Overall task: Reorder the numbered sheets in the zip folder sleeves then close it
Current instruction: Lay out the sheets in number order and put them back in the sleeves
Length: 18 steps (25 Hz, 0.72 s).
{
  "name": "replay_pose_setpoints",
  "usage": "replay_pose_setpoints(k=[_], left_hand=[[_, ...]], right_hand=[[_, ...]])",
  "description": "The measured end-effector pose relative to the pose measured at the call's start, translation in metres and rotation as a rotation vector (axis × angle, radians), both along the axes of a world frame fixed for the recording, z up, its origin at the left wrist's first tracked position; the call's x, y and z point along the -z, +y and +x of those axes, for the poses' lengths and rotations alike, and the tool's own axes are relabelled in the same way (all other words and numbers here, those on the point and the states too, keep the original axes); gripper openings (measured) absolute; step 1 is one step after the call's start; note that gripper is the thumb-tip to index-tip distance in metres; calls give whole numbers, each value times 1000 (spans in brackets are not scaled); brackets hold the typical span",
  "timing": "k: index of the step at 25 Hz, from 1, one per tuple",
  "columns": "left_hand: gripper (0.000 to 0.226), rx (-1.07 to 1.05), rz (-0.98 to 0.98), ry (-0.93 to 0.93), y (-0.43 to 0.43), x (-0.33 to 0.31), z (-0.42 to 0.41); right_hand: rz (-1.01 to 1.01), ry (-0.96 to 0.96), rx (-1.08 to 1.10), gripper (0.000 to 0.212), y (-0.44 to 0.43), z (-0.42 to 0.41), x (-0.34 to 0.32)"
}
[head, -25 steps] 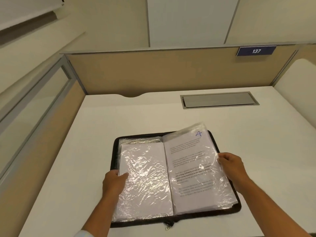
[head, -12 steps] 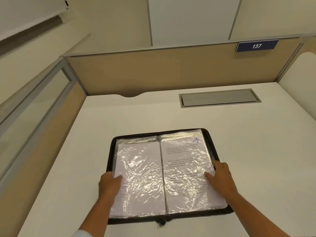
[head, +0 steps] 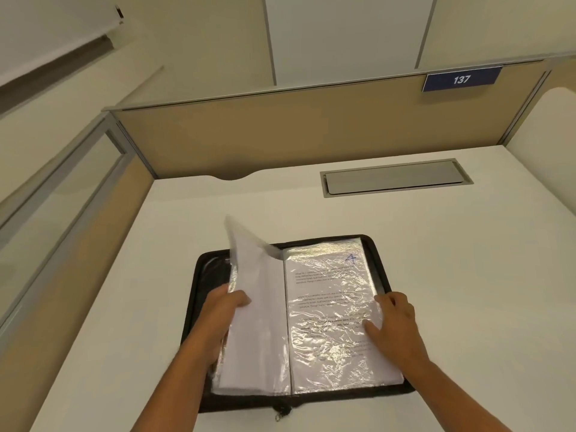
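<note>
While the zip folder point(head: 195, 294) lies open and flat on the white desk point(head: 467, 291), near the front edge, the closing step is not yet begun. The zip pull point(head: 282, 411) hangs free at the near end of the spine, and the zip is undone as far as can be seen.

Hand status:
- Left hand point(head: 223, 319): grips the outer edge of a lifted sleeve point(head: 258, 313), thumb on its face, fingers curled behind. The sleeve, w/ a white sheet inside, stands up off the left-side stack. Its top corner is blurred and no number is legible on it.
- Right hand point(head: 394, 325): flat, fingers straight and a little spread, pressing down the right-hand sleeve point(head: 327, 353) near its outer edge. It holds nothing.

Sheet status: the right-hand sleeve holds a printed sheet marked w/ a blue "4" point(head: 351, 258) at the top corner. Every sheet in view sits inside a sleeve.

Progress est.: mid-task, at a paging/checking stage. Only one number can be read, so the seq. of the other sheets cannot be confirmed. Whether any reordering is done cannot be told.

Remaining, by judgement:
1. Page through and verify the numbers.
2. Swap any sheet found out of order.
3. Lay all sleeves flat — crinkled film may catch in the zip.
4. Fold the halves together and run the zip pull round to close.
</note>
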<state>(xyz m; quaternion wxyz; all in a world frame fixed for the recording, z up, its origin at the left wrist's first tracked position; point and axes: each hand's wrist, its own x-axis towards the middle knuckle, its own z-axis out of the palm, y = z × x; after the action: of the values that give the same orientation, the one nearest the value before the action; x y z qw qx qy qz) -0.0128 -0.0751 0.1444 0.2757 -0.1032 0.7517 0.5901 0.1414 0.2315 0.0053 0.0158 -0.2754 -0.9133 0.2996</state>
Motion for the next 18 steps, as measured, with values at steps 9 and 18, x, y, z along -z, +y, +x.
replay_pose_setpoints(k=[9,18], left_hand=[[24,202,-9,76,121,27,44],[64,279,42,-139,157,49,72]], right_hand=[[-571,191,-145,68,-10,-13,-56],[-620,124,-201,34,3,-19,-69]])
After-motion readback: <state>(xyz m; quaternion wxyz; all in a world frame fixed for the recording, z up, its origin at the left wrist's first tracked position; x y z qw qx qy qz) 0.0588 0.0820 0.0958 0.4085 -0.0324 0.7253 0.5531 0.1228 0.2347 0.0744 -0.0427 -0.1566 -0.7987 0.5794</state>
